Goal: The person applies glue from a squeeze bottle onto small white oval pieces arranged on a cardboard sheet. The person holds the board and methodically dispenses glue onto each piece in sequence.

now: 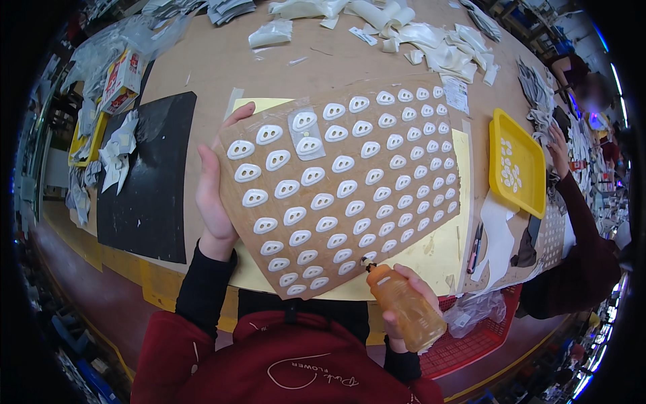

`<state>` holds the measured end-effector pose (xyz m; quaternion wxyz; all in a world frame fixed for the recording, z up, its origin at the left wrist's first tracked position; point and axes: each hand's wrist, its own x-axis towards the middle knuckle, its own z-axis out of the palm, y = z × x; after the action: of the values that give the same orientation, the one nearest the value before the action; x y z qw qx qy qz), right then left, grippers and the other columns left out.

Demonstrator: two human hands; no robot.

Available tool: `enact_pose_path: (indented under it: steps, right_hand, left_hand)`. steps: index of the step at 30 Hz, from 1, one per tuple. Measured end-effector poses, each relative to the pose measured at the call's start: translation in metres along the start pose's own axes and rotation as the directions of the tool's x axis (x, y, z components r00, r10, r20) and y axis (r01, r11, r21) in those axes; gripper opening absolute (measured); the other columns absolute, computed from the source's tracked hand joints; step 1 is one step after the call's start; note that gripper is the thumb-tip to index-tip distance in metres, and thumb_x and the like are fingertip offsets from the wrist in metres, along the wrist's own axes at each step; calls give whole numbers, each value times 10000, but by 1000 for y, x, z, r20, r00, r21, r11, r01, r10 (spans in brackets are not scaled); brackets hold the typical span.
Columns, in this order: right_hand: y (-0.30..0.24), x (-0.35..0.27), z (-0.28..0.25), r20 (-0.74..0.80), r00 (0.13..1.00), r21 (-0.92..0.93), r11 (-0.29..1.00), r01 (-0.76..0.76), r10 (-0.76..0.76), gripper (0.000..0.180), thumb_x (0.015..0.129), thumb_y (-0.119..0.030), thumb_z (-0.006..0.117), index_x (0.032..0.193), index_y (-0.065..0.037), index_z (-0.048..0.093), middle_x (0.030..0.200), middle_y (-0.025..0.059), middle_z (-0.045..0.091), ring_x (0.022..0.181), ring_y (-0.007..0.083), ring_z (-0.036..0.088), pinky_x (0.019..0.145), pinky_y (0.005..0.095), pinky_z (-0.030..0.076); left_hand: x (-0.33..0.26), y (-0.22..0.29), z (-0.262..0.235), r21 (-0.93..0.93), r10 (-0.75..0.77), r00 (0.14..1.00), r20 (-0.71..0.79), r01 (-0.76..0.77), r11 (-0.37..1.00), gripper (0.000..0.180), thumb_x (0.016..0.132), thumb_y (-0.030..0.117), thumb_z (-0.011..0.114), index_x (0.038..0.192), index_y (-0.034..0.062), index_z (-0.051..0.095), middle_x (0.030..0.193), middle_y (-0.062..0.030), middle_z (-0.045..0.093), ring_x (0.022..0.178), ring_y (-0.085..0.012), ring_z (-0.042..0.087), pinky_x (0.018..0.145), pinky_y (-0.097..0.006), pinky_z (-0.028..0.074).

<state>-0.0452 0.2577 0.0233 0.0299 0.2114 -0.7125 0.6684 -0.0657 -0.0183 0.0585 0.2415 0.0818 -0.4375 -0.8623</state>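
My left hand (217, 195) grips the left edge of a brown board (269, 176), thumb in front and fingers behind. The board is tilted up above the table. Rows of white snout-shaped pieces (321, 201), each with two holes, cover it. Near its upper left, a pale translucent patch (316, 156) surrounds two of these pieces. My right hand (422, 288) is wrapped round an orange translucent squeeze bottle (409, 313). The bottle's dark nozzle points up at a piece on the board's lower edge; I cannot tell whether it touches.
A black mat (151, 182) lies at left, near a box (123, 81). Yellow sheet (350, 289) shows under the board. At right are a yellow tray (521, 145) of white pieces, another person's hand (558, 151) and pens (475, 249). A red basket (464, 353) stands below the table edge.
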Motion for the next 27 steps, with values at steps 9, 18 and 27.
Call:
enact_pose_path:
  steps: [9, 18, 27]
  right_hand:
    - [11, 4, -2, -105, 990, 142, 987, -75, 90, 639, 661, -322, 783, 1122, 0, 480, 1077, 245, 562, 964, 312, 582, 795, 368, 498]
    - [10, 5, -1, -138, 982, 211, 973, -97, 128, 628, 668, -315, 780, 1115, 7, 480, 1110, 248, 538, 994, 310, 559, 821, 372, 487]
    - [5, 2, -2, 51, 998, 17, 999, -42, 41, 614, 665, -294, 784, 1101, 19, 486, 1019, 254, 589, 908, 311, 610, 753, 358, 513]
  left_hand:
    - [-1, -1, -1, 42, 59, 998, 27, -60, 997, 682, 913, 535, 194, 1301, -17, 295, 1248, -175, 419, 1167, -240, 434, 966, -366, 375]
    - [-3, 0, -3, 44, 68, 997, 40, -69, 997, 692, 907, 546, 204, 1300, -16, 295, 1250, -177, 414, 1170, -240, 432, 973, -368, 373]
    - [-3, 0, -3, 68, 81, 996, 33, -83, 994, 698, 905, 548, 209, 1299, -22, 295, 1253, -175, 410, 1171, -239, 431, 973, -367, 373]
